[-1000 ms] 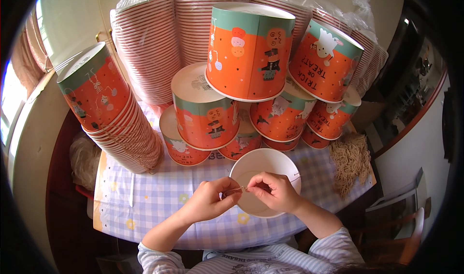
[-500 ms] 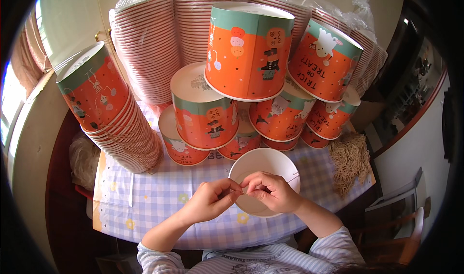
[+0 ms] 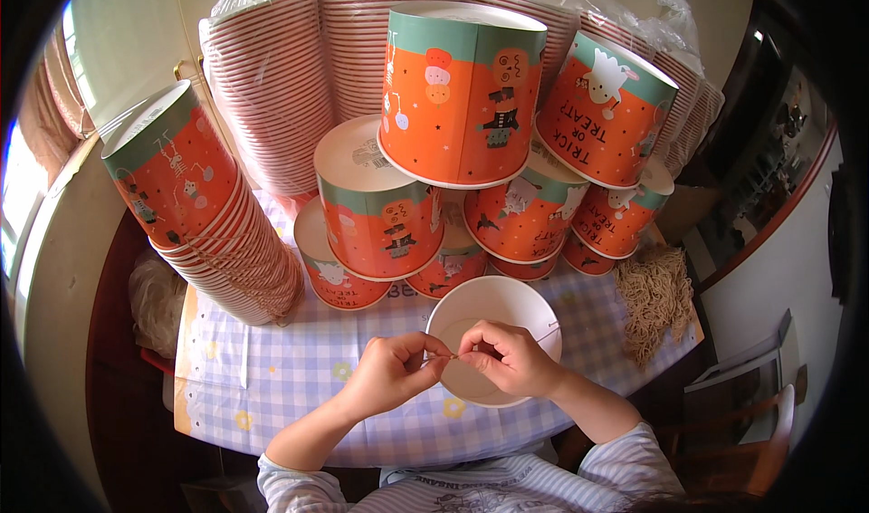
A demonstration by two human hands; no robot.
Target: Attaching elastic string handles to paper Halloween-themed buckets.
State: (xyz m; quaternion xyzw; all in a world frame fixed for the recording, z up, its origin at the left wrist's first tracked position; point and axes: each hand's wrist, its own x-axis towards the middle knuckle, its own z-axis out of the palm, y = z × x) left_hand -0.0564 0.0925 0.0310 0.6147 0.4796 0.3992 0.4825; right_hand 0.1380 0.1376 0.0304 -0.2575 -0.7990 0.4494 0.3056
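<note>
Left hand (image 3: 396, 373) and right hand (image 3: 512, 361) pinch thin cord (image 3: 454, 356) above open white tub (image 3: 513, 297).
Thumb and fingertips closed on cord from each side, tips nearly meeting; whether it's knotted, can't tell. Tub mouth-up just under both hands, tan cord pile (image 3: 654, 306) off right of right hand. Probably best: grip close in, pull gently and evenly, don't knock the rim.

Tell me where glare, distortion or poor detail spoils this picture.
Head view: window blown white, far left; head view: tablecloth bows along its front edge, picture corners black; head view: left hand and right hand look clear, but what they pinch is too small to identify.
</note>
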